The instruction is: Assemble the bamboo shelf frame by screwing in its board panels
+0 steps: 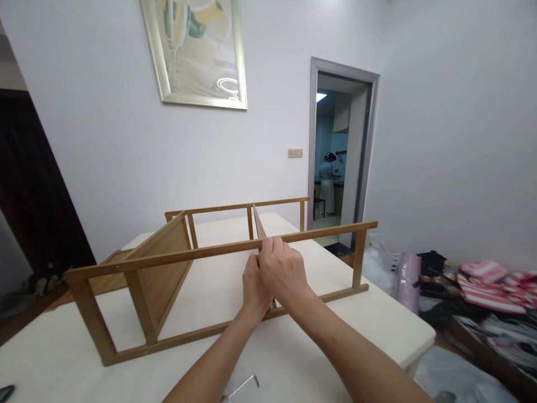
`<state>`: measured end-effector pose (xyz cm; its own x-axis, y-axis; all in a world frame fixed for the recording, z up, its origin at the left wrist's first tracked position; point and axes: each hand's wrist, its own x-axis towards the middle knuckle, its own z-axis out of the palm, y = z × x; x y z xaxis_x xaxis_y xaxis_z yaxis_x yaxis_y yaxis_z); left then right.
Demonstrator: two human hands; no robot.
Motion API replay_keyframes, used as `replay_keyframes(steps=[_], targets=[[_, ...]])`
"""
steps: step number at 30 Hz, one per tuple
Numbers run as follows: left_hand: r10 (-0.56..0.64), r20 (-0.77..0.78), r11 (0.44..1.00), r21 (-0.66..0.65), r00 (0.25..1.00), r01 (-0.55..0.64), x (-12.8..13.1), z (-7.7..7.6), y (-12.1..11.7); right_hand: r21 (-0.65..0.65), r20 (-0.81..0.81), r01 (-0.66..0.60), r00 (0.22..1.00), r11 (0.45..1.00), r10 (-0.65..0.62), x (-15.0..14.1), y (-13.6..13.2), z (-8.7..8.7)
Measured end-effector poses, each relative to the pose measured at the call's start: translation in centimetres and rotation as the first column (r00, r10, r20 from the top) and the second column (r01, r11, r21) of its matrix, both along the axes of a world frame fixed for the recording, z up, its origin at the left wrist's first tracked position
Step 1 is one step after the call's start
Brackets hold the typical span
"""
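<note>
A brown wooden shelf frame point(218, 250) lies on its side on a white table point(218, 224), with one slatless panel point(168, 268) fitted near its left end and a thin middle board point(259, 223) further right. My right hand point(285, 267) is closed over the frame's upper near rail, at the middle joint. Just below and left of it, my left hand point(255, 288) is closed against the middle crosspiece, touching the right hand. The palms hide the joint and the fingertips. An Allen key point(247, 385) lies on the table below my forearms, its other end partly covered.
Another wooden panel point(107, 280) lies at the table's left. A dark object point(6, 393) sits at the near left edge. Right of the table are a pink bubble-wrap roll point(408, 280), striped cloth point(490, 285) and a box point(482, 347). A person point(328, 182) stands beyond the doorway.
</note>
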<state>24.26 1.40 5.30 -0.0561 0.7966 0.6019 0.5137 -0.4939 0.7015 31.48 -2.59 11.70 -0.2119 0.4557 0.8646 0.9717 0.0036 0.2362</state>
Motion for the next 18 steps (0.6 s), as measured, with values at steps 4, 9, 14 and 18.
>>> replay_keyframes(steps=[4,9,14,18], targets=[[-0.056,0.018,0.998,-0.026,0.998,0.056,-0.4,0.4,0.3,0.007,-0.014,-0.027,1.0,1.0,0.027,0.4,-0.1,-0.1],[-0.144,0.02,0.988,-0.053,0.989,0.145,-1.0,0.8,0.7,0.023,-0.077,-0.187,0.979,0.982,0.189,1.0,-2.0,-2.5],[-0.103,-0.002,0.993,-0.054,0.995,0.102,-1.3,1.1,0.9,-0.136,-0.363,-0.479,0.838,0.867,0.406,0.2,-5.8,-7.8],[-0.056,-0.032,0.997,-0.049,0.998,0.055,-1.6,1.2,1.1,-0.271,-0.556,-0.572,0.75,0.774,0.359,0.0,-6.9,-10.8]])
